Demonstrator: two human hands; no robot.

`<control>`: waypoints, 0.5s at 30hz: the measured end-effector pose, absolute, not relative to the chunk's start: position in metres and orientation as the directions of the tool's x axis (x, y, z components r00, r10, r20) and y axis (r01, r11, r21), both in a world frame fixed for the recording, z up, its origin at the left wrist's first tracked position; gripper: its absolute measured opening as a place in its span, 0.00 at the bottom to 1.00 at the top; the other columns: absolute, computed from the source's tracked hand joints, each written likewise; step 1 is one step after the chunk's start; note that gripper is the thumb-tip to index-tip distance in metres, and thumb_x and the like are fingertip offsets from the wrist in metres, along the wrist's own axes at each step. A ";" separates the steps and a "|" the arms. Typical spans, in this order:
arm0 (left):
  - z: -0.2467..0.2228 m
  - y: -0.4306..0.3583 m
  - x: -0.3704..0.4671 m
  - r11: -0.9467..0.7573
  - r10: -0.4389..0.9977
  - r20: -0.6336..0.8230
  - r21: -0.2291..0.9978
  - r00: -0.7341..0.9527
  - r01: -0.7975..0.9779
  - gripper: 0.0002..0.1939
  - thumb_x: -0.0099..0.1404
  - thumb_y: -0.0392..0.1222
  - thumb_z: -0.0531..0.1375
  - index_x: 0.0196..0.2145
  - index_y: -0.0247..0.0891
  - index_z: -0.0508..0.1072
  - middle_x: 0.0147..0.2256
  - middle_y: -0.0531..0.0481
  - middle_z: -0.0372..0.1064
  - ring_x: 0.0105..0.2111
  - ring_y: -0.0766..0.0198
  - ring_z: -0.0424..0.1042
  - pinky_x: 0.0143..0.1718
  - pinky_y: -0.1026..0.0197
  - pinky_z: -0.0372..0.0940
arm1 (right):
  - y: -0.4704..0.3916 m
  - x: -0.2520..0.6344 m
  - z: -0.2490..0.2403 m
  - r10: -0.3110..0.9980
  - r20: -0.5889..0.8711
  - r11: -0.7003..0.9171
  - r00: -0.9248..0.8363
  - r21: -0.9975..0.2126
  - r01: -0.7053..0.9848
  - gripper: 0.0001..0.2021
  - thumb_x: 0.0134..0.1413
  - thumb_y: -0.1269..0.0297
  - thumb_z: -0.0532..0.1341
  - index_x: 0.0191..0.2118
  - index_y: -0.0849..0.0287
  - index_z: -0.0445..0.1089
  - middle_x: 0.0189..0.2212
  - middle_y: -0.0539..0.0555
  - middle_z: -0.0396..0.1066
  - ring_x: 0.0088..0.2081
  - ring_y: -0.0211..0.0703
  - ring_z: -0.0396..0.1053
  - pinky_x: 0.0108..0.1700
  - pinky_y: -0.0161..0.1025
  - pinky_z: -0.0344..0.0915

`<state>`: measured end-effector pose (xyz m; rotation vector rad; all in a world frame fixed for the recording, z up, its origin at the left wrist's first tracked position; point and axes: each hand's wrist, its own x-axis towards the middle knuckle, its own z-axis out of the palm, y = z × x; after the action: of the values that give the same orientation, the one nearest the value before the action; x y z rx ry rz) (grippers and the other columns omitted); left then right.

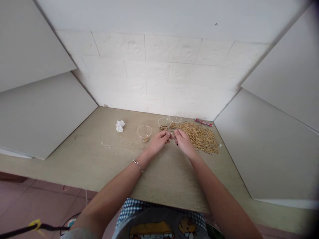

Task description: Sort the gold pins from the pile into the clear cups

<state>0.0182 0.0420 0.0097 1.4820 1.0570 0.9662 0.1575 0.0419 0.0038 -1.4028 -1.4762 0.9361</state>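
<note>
My left hand (160, 140) and my right hand (183, 141) are close together over the table, a small gap between their fingertips. Both are closed in a pinch. Something small and pale shows between the fingers, too small to name. Right beside my right hand lies a large pile of thin tan sticks (203, 137). Just beyond my hands stand a clear round plastic tub (164, 122) with small brown pieces in it and a second clear tub (175, 119). Another clear tub (144, 131), with a few tan bits at its near side, sits left of my left hand.
A crumpled white tissue (120, 125) lies on the left of the table (104, 156). A red tube-like packet (203, 122) rests behind the stick pile. Grey panels (274, 142) flank the table, and a white brick-patterned wall (157, 76) closes the back. Small white scraps dot the tabletop.
</note>
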 end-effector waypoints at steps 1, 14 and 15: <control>0.009 0.042 0.018 -0.086 0.953 0.044 0.988 0.301 0.125 0.12 0.62 0.43 0.50 0.28 0.35 0.67 0.28 0.52 0.68 0.24 0.72 0.62 0.28 0.68 0.59 | 0.042 0.157 0.003 0.997 0.079 0.074 0.003 -0.939 0.337 0.20 0.52 0.44 0.49 0.22 0.55 0.58 0.16 0.47 0.56 0.20 0.37 0.55 0.24 0.35 0.53; 0.008 0.042 0.020 -0.101 0.938 0.062 0.990 0.340 0.098 0.11 0.61 0.44 0.50 0.27 0.35 0.65 0.25 0.54 0.62 0.25 0.71 0.59 0.28 0.68 0.56 | 0.042 0.156 -0.004 0.996 0.071 0.084 -0.058 -0.964 0.253 0.20 0.51 0.44 0.49 0.23 0.56 0.58 0.16 0.46 0.54 0.19 0.36 0.54 0.23 0.35 0.52; 0.007 0.042 0.020 -0.100 0.938 0.063 0.991 0.340 0.092 0.11 0.61 0.44 0.50 0.27 0.35 0.65 0.25 0.54 0.62 0.25 0.72 0.58 0.28 0.68 0.56 | 0.041 0.156 -0.004 0.996 0.061 0.076 -0.070 -0.969 0.237 0.20 0.51 0.43 0.49 0.24 0.56 0.58 0.16 0.45 0.53 0.19 0.36 0.53 0.22 0.35 0.52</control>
<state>0.0200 0.0422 0.0074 1.4916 0.9854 0.9547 0.1561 0.0411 -0.0043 -1.3016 -1.4640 1.0787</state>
